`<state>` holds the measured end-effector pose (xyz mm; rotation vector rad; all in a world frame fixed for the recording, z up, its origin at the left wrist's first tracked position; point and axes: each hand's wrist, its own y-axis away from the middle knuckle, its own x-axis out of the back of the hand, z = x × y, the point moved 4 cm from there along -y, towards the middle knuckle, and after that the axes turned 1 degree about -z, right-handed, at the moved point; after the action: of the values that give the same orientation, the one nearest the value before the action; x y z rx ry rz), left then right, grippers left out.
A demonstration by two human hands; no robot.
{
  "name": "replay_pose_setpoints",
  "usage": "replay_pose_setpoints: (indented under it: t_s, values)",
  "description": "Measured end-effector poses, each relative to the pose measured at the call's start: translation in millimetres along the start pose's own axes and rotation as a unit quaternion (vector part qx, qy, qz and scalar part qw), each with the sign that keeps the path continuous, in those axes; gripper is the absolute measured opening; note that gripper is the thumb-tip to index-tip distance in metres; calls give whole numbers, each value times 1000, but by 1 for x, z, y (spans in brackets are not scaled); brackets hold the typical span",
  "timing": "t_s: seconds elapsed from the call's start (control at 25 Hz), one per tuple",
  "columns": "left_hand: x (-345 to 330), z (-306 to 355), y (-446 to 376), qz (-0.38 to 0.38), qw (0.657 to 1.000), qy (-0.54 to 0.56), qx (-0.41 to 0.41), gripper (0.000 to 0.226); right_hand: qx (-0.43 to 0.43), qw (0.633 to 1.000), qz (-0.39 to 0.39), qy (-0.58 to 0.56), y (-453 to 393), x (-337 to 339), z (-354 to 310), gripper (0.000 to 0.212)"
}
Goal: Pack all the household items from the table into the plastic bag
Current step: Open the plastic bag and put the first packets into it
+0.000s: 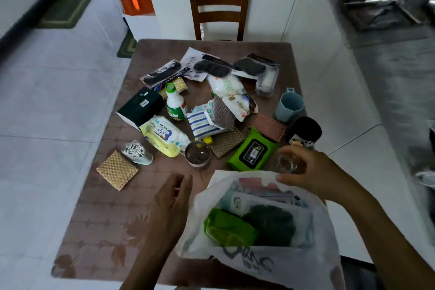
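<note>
Plastic bag [270,263]: thin white film, limp, no shape of its own. It sits at the near edge of the worktop [94,219], mouth up, under your right hand [306,169]. That hand pinches the far rim of the mouth and holds it open. Expect the film to slip and stretch; take it by a bunched fold, not a single layer.

Left hand [174,198]: just left of the bag, fingers straight and together, holding nothing.

Already inside: a green pack, a dark scrubby pad, pale packets.

Small clear glass [286,163], just beyond your right fingertips: likely fragile and slick. Grip round the wall and set it in upright, clear of hard things.

Green wipes pack [251,150], ahead and left of the right hand: soft, squashy, probably weighty; take it across the width.

White spray bottle [175,105], well ahead of the left hand: stiff, upright, top-heavy by my guess; grasp the body.

Woven square mat [117,170], ahead-left of the left hand: flat, light; lift by an edge.
</note>
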<state>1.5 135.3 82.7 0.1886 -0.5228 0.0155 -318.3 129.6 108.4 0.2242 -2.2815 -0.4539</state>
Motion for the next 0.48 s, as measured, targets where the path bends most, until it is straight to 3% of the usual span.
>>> replay_pose_setpoints:
  t_s: [0.16, 0.24, 0.36, 0.48]
  values:
    - [-10, 29, -38, -14, 996, -58, -65, 4, 81, 992, 20, -91, -28, 4, -43, 38]
    - [-18, 36, -69, -21, 994, -78, -70, 12, 81, 990, 26, -114, -59, -1, -52, 27]
    - [-32, 41, -120, -43, 989, -129, -65, 22, 55, 995, 52, -63, -119, -15, -57, 27]
    - [-55, 43, -164, -79, 980, -161, -80, 30, -26, 993, 108, 41, -183, -30, -41, 38]
